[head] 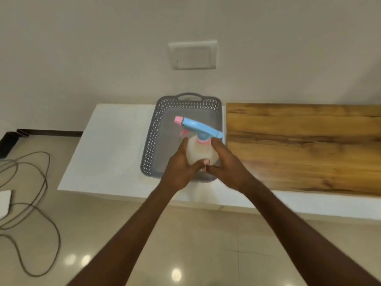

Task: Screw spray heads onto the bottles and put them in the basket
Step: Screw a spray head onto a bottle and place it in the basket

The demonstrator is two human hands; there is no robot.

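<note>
A translucent white bottle (pixel 199 150) carries a blue spray head (pixel 201 126) with a pink nozzle tip pointing left and a pink collar. Both hands hold it over the grey perforated basket (pixel 153 129). My left hand (pixel 181 168) grips the bottle's left side, thumb across its front. My right hand (pixel 225 162) grips its right side. The bottle's base is hidden behind my fingers. The basket's floor shows nothing else in it.
The basket stands on a white counter (pixel 107 145) against the wall. A wooden board (pixel 299 145) lies right of the basket. A wall plate (pixel 192 55) sits above. Cables (pixel 31 203) lie on the tiled floor at left.
</note>
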